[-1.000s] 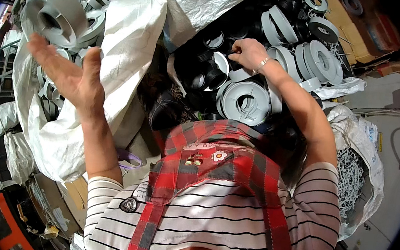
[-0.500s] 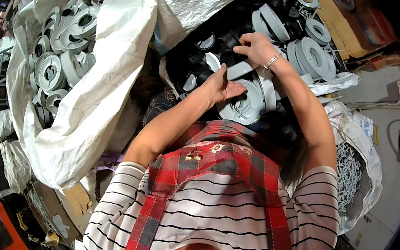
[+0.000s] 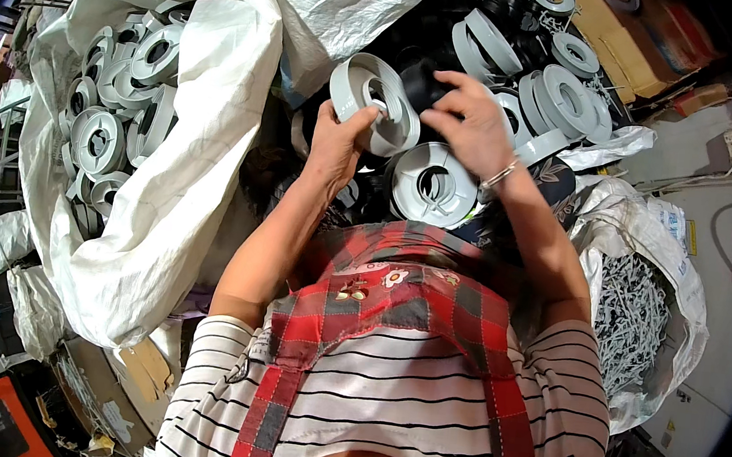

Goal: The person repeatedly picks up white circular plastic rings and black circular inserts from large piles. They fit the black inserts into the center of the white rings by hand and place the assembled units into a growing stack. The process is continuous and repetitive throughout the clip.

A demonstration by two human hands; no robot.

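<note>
The left hand [image 3: 337, 142] and right hand [image 3: 472, 128] meet over 1 grey plastic spool [image 3: 371, 103], held up tilted just in front of the person's red plaid apron [image 3: 392, 313]. The left grip is closed on the spool: its thumb presses the near flange beside the centre hole and the other fingers are hidden behind the disc. The right grip is curled around a black round part [image 3: 425, 84] that touches the spool's right side at the hub; how firmly it clamps that part cannot be told, since the fingers cover most of it.

Just below the held spool, between it and the apron, lies another grey spool [image 3: 432, 185] flat with its hole facing up. Beyond the held spool, to its upper right, a heap of grey spools [image 3: 558, 83] rests among dark pieces. Well to the left of the held spool stands a large white woven sack [image 3: 184, 163], open at the top and filled with more grey spools [image 3: 113, 109]. Well to the right of the held spool, past the right forearm, a second white sack [image 3: 675, 291] holds small pale grey pieces [image 3: 631, 317].
</note>
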